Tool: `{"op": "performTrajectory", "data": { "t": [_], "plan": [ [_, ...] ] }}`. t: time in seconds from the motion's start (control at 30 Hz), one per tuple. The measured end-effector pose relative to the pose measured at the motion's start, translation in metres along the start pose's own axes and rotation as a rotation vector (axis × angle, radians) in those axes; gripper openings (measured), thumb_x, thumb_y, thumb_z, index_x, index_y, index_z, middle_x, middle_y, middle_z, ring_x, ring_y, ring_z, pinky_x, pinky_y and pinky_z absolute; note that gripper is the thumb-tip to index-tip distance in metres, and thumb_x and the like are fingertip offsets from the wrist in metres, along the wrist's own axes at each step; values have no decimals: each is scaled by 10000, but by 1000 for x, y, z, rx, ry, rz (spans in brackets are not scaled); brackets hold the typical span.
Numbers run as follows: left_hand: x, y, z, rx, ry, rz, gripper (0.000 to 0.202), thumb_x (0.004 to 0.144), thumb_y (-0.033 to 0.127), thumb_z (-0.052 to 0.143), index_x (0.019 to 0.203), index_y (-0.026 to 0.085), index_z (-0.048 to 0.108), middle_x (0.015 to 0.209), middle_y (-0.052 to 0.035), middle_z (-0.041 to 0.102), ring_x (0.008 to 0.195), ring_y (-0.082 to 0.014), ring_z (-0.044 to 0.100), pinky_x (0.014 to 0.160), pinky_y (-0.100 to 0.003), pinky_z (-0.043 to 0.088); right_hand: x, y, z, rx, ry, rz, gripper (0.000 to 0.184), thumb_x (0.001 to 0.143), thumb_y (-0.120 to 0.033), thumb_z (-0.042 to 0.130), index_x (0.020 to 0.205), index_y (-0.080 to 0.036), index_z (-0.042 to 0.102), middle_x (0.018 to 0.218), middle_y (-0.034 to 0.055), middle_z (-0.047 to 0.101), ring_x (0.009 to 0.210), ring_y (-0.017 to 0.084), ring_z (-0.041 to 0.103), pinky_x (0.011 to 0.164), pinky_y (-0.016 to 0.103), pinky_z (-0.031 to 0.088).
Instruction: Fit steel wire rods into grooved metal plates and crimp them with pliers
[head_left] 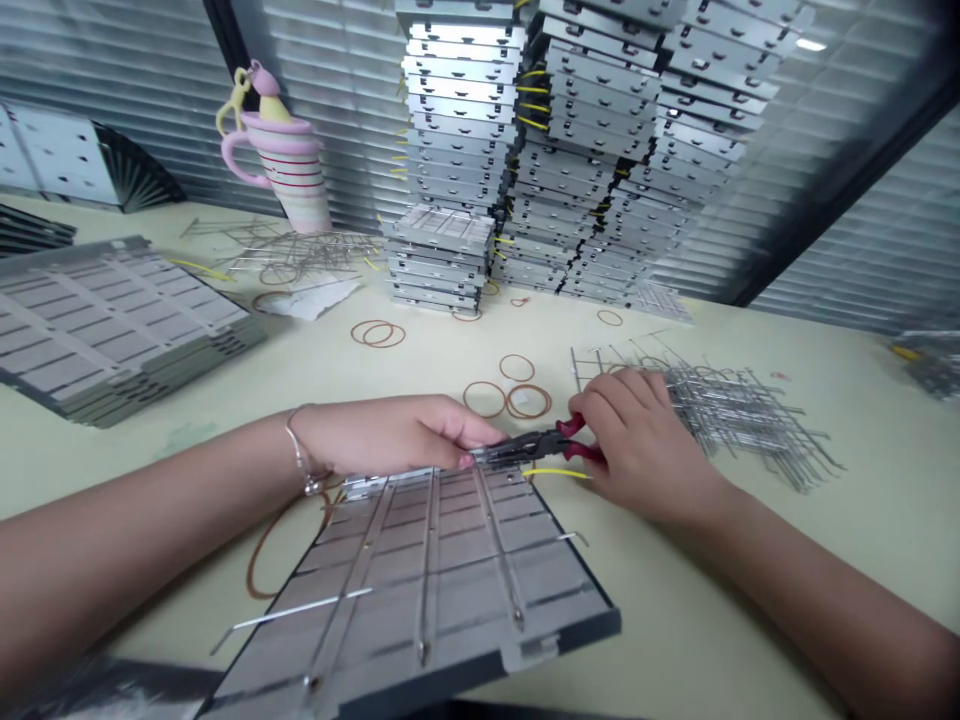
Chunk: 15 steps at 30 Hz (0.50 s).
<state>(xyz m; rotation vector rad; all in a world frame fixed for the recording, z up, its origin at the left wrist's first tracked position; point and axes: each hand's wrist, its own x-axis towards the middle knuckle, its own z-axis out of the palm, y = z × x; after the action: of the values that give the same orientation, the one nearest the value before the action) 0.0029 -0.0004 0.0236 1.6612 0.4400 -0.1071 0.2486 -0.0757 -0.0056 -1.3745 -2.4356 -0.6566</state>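
A grey metal tray (442, 580) with slotted compartments and thin metal rods across it lies in front of me on the table. My left hand (390, 432) rests curled on the tray's far edge, fingers pressed together by the plier jaws. My right hand (637, 440) grips red-handled pliers (540, 447), whose jaws point left at the tray's far edge. A yellow wire (556, 472) lies just under the pliers.
Tall stacks of grey trays (555, 150) stand at the back. A pile of wire racks (735, 410) lies right of my right hand. Rubber bands (517, 395) are scattered on the cream table. Another tray stack (105, 320) lies left, and a pink cup (285, 160) stands behind.
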Motion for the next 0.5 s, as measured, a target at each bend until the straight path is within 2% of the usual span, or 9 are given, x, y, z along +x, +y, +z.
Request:
{"op": "performTrajectory", "data": {
  "t": [0.13, 0.23, 0.37, 0.5],
  "plan": [
    [0, 0, -1, 59, 37, -12, 352, 872, 126, 467, 1186, 173, 620, 1199, -26, 631, 1089, -196, 562, 964, -288, 411, 2, -5, -1, -100, -50, 13, 140, 719, -263, 561, 800, -149, 558, 823, 90, 535, 812, 255, 435, 755, 384, 293],
    [-1, 0, -3, 141, 12, 26, 354, 875, 118, 462, 1173, 203, 632, 1221, 0, 621, 1140, -193, 531, 986, -281, 398, 3, -8, -3, -159, -88, 0, 148, 728, -299, 548, 781, -161, 545, 800, 86, 528, 779, 248, 429, 730, 377, 277],
    [-2, 0, -3, 212, -26, 75, 372, 885, 85, 423, 1167, 199, 638, 1155, 7, 654, 1140, -187, 535, 979, -269, 410, 1, -8, -5, -147, -130, -7, 110, 701, -260, 526, 760, -168, 533, 766, 79, 521, 755, 242, 432, 698, 360, 267],
    [-1, 0, -1, 157, -62, 66, 413, 895, 67, 387, 1206, 214, 616, 1170, 14, 649, 1176, -172, 515, 1029, -272, 368, 0, -7, -5, -108, -124, -10, 71, 678, -213, 506, 735, -175, 523, 738, 73, 519, 729, 231, 428, 689, 348, 273]
  ]
}}
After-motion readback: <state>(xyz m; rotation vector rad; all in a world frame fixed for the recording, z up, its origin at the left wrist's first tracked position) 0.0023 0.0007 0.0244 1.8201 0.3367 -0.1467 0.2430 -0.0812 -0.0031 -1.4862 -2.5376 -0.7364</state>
